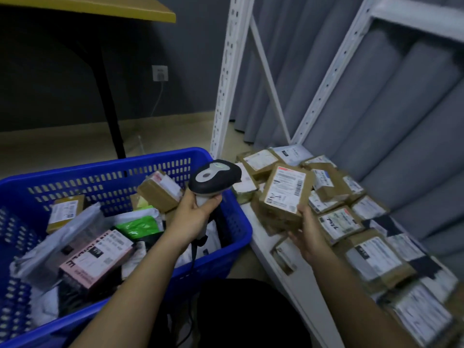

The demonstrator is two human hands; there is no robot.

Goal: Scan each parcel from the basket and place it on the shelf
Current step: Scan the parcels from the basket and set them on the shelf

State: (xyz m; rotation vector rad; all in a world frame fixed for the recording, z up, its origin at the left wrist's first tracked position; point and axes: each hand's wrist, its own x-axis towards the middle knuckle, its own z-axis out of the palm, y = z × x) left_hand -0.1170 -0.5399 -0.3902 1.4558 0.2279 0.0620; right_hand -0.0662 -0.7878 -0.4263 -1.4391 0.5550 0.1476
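My left hand [194, 213] grips the handle of a black and grey barcode scanner [214, 178] above the right rim of the blue basket [226, 209]. The scanner's head points right, toward a brown cardboard parcel [283, 197] with a white label. My right hand [310, 234] holds that parcel by its lower right corner, tilted up, over the white shelf [278, 270]. The basket holds several parcels: a pink box [98, 257], a green bag [140, 226], grey bags and brown boxes.
Several brown labelled parcels [376, 252] lie packed on the low shelf board at right. White shelf uprights [226, 79] rise behind the basket, with grey curtains behind them. A yellow-topped table [100, 8] with a black leg stands at back left.
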